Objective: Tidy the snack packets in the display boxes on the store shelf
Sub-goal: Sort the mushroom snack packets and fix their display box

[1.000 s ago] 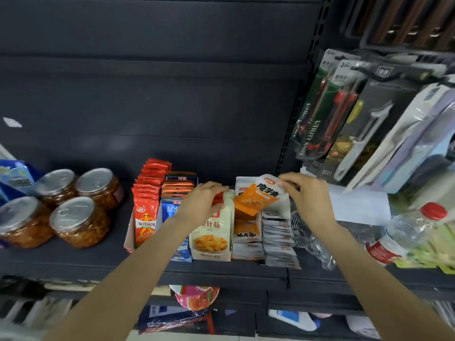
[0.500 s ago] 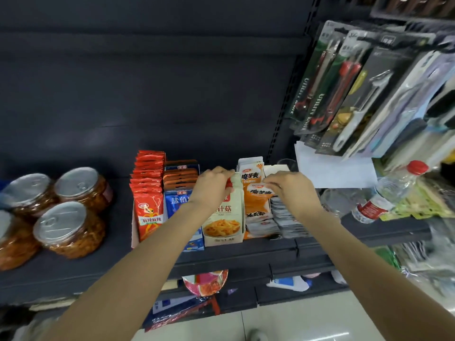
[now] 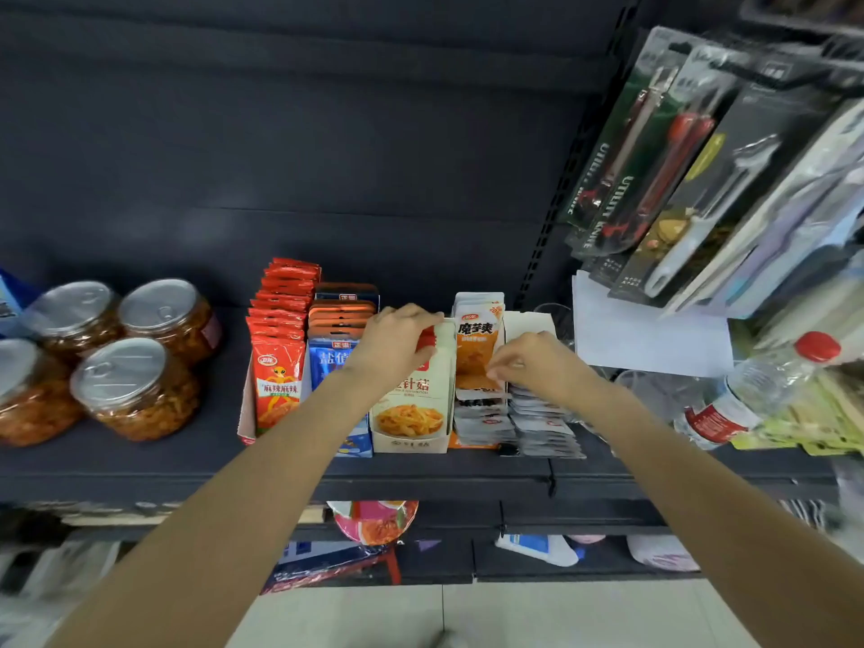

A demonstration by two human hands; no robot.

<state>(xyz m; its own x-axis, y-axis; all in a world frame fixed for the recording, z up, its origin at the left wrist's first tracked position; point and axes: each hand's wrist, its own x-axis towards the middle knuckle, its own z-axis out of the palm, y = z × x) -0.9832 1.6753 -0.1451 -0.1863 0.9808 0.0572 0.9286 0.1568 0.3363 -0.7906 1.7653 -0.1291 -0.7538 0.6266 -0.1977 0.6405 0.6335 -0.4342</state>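
Left hand (image 3: pixel 397 341) palm down over the top of the cream cardboard display box with the mushroom picture (image 3: pixel 414 404), fingers curled over its upper edge and gripping it. Right hand (image 3: pixel 537 364) just right of that box, fingertips drawn together in a pinch at the lower edge of the upright orange snack packet (image 3: pixel 479 346); whether pinching that packet or one of the flat ones beneath, cannot tell. Both forearms reaching up from the bottom corners, cut off by the frame edge.

Right of the cream box: white-and-orange packets (image 3: pixel 481 420) lying flat and overlapping, then a fanned row of grey-white packets (image 3: pixel 544 430), prints too small to read. Left of the cream box: blue packets (image 3: pixel 329 357), partly hidden behind the left forearm, then a row of red packets (image 3: pixel 278 362). All standing on the dark grey store shelf (image 3: pixel 140 460).

Farther left of the cream box, clear jars with silver pull-tab lids (image 3: pixel 135 390), one cut by the edge. Far right, a red-capped plastic water bottle (image 3: pixel 757 390), blurred.
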